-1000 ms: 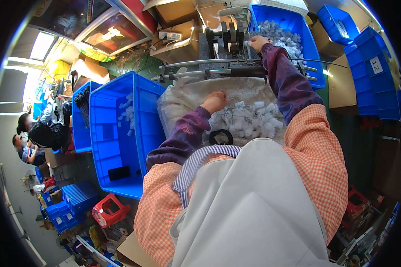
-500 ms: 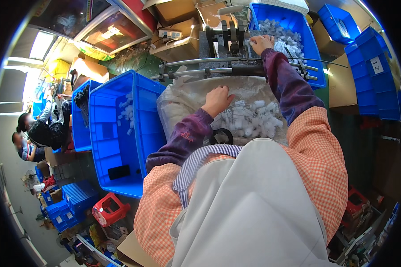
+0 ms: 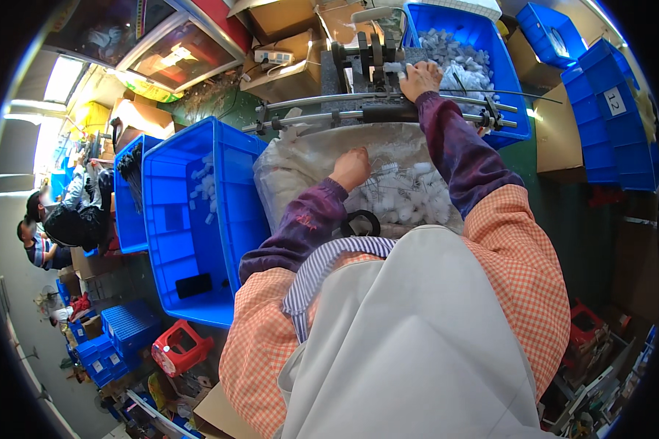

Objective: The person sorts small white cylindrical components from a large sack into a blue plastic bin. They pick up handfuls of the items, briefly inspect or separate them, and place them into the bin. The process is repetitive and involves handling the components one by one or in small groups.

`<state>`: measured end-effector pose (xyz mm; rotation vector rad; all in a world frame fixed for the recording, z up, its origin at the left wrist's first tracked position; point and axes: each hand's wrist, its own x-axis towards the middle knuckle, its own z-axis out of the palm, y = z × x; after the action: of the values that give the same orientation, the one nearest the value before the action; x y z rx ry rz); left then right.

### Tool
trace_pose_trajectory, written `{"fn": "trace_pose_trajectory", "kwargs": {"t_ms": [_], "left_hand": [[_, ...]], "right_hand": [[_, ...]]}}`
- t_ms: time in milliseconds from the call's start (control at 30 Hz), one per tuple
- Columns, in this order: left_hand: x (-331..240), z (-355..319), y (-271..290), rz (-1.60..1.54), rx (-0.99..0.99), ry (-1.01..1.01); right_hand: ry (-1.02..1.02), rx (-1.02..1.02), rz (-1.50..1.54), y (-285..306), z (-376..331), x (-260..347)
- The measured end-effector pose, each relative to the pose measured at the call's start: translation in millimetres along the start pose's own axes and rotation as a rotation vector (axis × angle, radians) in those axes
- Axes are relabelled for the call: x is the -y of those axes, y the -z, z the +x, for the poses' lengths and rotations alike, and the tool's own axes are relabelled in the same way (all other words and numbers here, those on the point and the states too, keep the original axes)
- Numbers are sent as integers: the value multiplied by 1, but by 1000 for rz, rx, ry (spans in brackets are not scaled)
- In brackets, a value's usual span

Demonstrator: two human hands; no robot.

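Observation:
My left hand (image 3: 351,167) reaches down into a clear plastic bag (image 3: 300,164) full of small white plastic parts (image 3: 406,197), fingers curled among them; whether it holds one is hidden. My right hand (image 3: 419,77) is stretched forward at a small dark machine (image 3: 366,62) on a metal rail frame (image 3: 329,117), fingertips pinched on a small white part at the machine. Both arms wear purple sleeve covers over an orange checked shirt.
A large blue bin (image 3: 190,219) with a few white parts stands to my left. Another blue bin (image 3: 465,58) of white parts sits behind the machine. Stacked blue bins (image 3: 608,110), cardboard boxes (image 3: 285,14), a red stool (image 3: 177,347) and people (image 3: 47,230) at far left.
My left hand has slid from the bag's upper middle down and toward me into the pile of parts. My right hand has stayed at the machine.

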<state>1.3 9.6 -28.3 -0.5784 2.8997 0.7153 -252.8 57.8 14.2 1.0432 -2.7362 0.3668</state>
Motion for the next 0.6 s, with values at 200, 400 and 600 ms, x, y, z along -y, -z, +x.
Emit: {"fn": "trace_pose_trajectory", "kwargs": {"t_ms": [200,400,600], "left_hand": [[-11,-5,15,-16,-87,-39],[-14,-7,35,-237,-245,25],[-19,-6,55,-443,-435,-118]], "right_hand": [[25,32,11,-3,-2,46],[38,12,-22,3,-3,24],[30,69,52,-7,18,-41]]}}
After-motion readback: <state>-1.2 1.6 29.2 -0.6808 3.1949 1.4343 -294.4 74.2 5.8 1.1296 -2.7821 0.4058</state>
